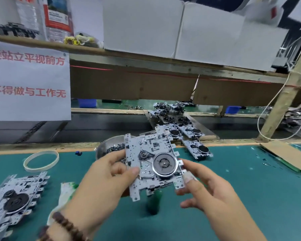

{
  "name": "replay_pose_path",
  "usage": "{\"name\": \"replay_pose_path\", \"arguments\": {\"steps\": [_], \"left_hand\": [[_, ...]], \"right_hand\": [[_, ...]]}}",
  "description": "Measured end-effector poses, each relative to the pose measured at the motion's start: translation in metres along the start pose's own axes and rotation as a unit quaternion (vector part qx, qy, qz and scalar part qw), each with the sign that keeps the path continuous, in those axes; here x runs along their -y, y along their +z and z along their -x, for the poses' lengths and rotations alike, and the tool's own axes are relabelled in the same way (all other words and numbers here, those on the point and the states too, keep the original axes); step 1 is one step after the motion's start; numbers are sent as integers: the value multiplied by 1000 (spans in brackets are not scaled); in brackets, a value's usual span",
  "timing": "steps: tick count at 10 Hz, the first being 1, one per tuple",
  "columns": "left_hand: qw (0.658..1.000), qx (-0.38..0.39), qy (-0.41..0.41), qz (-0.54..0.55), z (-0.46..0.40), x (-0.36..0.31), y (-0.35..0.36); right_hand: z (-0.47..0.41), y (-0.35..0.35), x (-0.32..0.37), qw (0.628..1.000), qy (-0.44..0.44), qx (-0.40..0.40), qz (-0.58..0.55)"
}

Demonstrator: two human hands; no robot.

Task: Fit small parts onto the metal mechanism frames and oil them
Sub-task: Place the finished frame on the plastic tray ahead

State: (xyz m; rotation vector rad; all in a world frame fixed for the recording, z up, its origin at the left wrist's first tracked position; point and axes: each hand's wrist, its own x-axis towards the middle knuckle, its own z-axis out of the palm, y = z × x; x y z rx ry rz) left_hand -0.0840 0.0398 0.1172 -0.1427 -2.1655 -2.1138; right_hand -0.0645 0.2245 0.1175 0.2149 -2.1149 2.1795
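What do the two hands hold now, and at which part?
One metal mechanism frame: the left hand grips its left edge with thumb on top; the right hand pinches its right edge.

Factory assembly line: green-matted bench (250,180), conveyor belt (111,126) behind it, rows of metal frames (184,131), bowl of small parts (108,146), printed rules notice (28,80).

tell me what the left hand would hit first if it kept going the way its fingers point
The left hand points up and right, and its fingers already grip the held metal mechanism frame. Beyond that, probably the metal bowl of small parts, though depth is unclear.
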Motion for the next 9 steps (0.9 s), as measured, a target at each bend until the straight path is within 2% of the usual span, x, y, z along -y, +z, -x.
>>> {"name": "replay_pose_path", "arguments": {"steps": [2, 4, 5, 6, 9], "left_hand": [[994, 73, -50, -60, -74, 25, 44], [966, 118, -166, -160, -155, 58, 85], [944, 160, -220, -188, -181, 71, 95], [936, 176, -250, -173, -198, 80, 105], [943, 168, -193, -212, -213, 93, 111]], "right_hand": [[-53, -42, -26, 997, 50, -57, -21], [-120, -76, -67, 985, 157, -73, 22], [-144, -88, -84, 973, 213, -74, 48], [-167, -100, -91, 968, 231, -78, 62], [-185, -110, -94, 958, 264, -100, 45]]}}
